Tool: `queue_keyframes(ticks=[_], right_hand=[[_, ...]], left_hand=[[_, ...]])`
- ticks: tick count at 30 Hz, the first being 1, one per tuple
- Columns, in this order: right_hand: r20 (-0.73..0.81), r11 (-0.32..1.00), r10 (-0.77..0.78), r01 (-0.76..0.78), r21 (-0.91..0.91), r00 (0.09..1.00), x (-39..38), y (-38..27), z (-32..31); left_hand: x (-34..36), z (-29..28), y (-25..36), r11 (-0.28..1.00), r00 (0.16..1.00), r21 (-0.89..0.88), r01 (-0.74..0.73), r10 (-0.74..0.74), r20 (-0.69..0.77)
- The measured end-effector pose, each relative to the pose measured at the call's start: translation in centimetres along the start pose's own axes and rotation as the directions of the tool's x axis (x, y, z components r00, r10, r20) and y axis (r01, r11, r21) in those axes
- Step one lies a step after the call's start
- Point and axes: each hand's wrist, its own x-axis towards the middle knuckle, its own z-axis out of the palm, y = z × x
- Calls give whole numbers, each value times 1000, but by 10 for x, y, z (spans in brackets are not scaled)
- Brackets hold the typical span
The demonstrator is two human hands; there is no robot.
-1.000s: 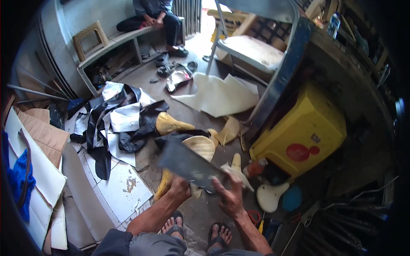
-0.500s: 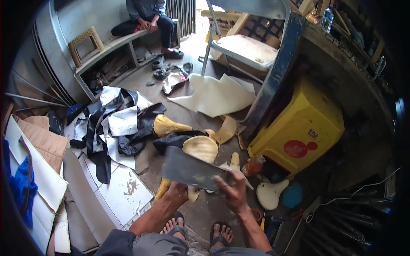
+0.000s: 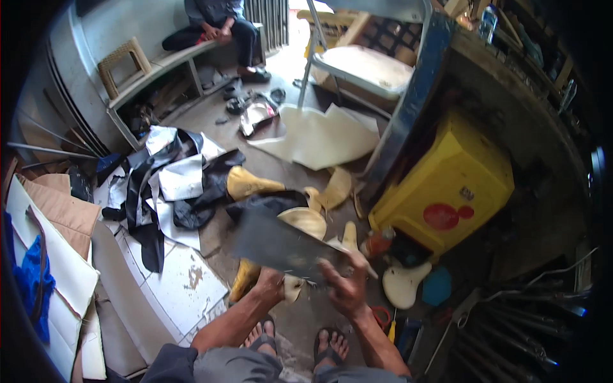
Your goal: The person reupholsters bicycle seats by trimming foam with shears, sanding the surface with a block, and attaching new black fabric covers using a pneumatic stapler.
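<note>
two hands (image 3: 306,287), one dark sheet (image 3: 281,242), one yellow stool (image 3: 453,179).

— What colour is the sheet (image 3: 281,242) in the hands?
— Dark grey, plain, no pattern.
— And the stool (image 3: 447,185)?
— Bright yellow with a red round mark on its side.
— The scraps on the floor (image 3: 191,287)?
— Black and white pieces (image 3: 172,185), cream foam (image 3: 322,137), mustard-yellow shapes (image 3: 246,184).
— The cloth (image 3: 29,287) at the floor's left edge?
— Blue, against white board (image 3: 54,274) and tan cardboard (image 3: 64,207).
</note>
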Motion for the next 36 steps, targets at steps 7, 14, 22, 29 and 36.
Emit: queue_keyframes(ticks=[7,14,22,29,36], right_hand=[[55,993,17,-11,-118,998,2,9,5],[187,998,-39,47,-41,982,1,7,10],[111,994,-109,111,-19,988,3,4,4],[-36,962,97,-103,-254,995,15,8,0],[-41,981,54,-61,-186,998,26,5,-10]], left_hand=[[9,-8,3,882,945,-439,174,-275,-177],[15,-8,-8,737,933,-572,360,-297,204],[10,2,-8,908,973,-360,216,-231,1],[14,2,2,828,897,-444,343,-429,-108],[5,8,1,934,972,-298,196,-226,-70]])
